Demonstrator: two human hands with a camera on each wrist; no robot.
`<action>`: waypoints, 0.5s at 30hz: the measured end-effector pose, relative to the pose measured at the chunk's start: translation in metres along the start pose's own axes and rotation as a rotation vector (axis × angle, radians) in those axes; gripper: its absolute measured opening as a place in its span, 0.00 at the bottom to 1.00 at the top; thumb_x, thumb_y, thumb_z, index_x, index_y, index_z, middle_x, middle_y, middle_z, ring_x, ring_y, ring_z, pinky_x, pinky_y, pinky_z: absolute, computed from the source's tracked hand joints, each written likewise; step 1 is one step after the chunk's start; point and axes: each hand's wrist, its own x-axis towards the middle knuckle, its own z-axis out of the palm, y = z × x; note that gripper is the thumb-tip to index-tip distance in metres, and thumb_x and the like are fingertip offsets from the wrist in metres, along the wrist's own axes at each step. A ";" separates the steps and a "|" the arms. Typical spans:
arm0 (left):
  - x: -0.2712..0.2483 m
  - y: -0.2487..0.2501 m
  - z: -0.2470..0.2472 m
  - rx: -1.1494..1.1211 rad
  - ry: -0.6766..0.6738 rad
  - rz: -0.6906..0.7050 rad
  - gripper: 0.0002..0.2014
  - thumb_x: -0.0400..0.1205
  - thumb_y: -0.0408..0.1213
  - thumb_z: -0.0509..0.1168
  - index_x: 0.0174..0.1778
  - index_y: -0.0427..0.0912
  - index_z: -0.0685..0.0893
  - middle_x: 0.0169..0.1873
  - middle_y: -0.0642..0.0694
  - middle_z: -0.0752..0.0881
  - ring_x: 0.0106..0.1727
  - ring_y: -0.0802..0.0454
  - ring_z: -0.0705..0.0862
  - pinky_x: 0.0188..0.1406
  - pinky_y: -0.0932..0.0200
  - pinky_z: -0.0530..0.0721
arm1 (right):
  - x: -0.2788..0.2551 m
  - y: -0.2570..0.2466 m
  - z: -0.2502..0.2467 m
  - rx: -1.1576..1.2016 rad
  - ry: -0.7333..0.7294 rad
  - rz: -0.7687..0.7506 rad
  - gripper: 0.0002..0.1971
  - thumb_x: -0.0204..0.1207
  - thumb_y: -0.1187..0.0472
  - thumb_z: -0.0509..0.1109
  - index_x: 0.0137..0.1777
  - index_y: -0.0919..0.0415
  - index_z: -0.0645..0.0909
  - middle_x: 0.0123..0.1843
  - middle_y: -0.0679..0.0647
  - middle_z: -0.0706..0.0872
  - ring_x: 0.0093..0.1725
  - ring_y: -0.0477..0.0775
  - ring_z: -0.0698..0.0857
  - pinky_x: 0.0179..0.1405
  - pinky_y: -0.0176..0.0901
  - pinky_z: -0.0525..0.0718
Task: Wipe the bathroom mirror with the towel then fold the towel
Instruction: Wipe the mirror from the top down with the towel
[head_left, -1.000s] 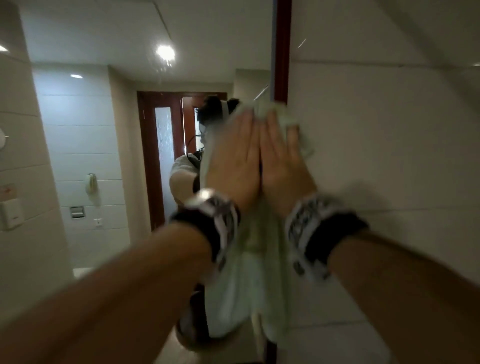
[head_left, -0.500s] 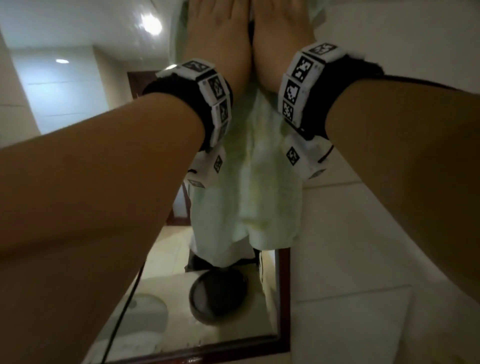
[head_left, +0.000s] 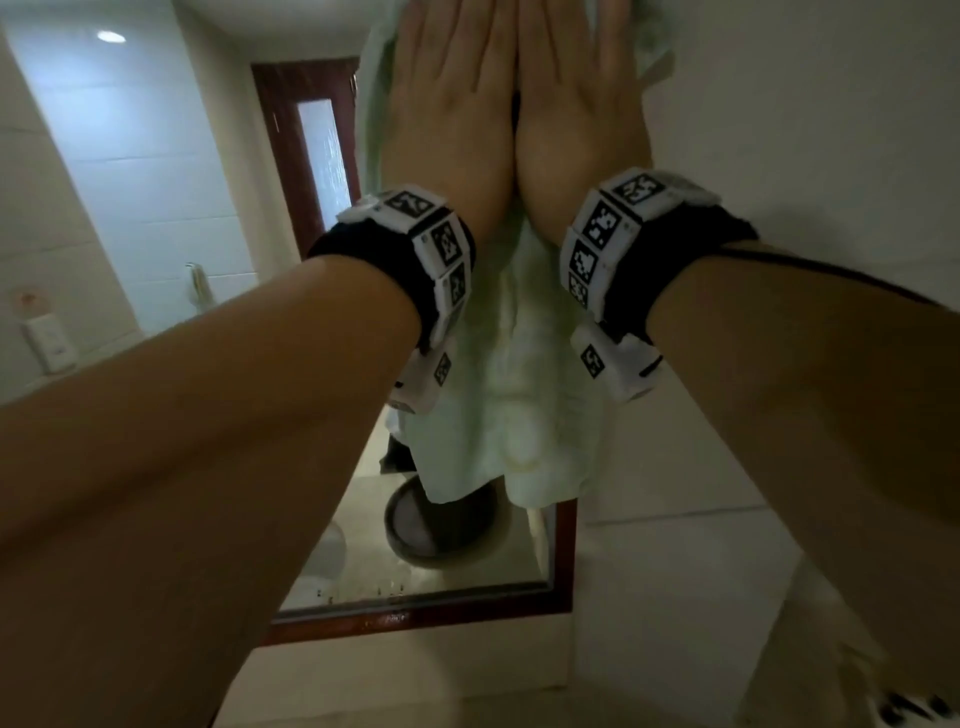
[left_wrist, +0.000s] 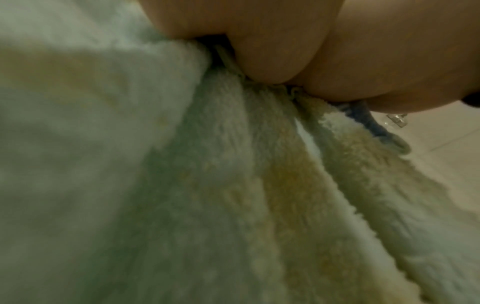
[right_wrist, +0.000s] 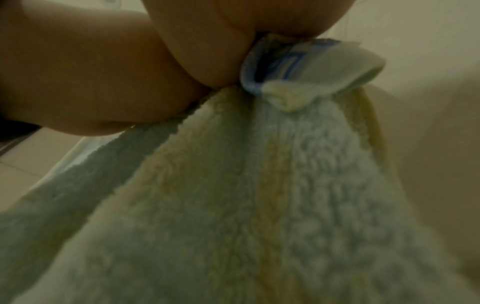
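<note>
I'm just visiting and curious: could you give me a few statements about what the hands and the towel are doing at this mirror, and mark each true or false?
1. Both hands press flat on the towel, side by side. True: the left hand and the right hand lie with straight fingers.
2. The towel is already folded into a neat square. False: it hangs loose below the wrists.
3. The mirror has a dark red-brown frame. True.
4. The towel is bright red. False: it is pale green with yellowish patches.
5. Only the left wrist wears a band. False: both wrists carry black bands with patterned white blocks.
</note>
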 end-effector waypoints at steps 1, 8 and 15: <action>-0.011 0.003 0.004 0.000 0.009 0.001 0.28 0.91 0.41 0.48 0.89 0.40 0.60 0.88 0.42 0.62 0.89 0.46 0.58 0.89 0.49 0.45 | -0.008 0.001 0.011 0.041 -0.003 0.042 0.28 0.88 0.62 0.39 0.88 0.62 0.54 0.88 0.59 0.61 0.88 0.62 0.58 0.88 0.57 0.50; -0.068 0.015 0.012 -0.060 -0.015 0.030 0.28 0.92 0.40 0.49 0.89 0.36 0.57 0.89 0.39 0.58 0.90 0.44 0.55 0.89 0.47 0.45 | -0.060 -0.010 0.029 -0.028 -0.115 -0.011 0.27 0.92 0.61 0.38 0.89 0.65 0.43 0.91 0.63 0.46 0.89 0.68 0.47 0.86 0.66 0.39; -0.143 0.030 0.028 -0.205 -0.066 0.013 0.29 0.91 0.37 0.57 0.88 0.35 0.60 0.88 0.38 0.59 0.90 0.43 0.55 0.90 0.48 0.45 | -0.141 -0.027 0.019 -0.058 -0.236 -0.051 0.30 0.91 0.61 0.47 0.87 0.71 0.41 0.89 0.70 0.45 0.89 0.69 0.44 0.86 0.72 0.40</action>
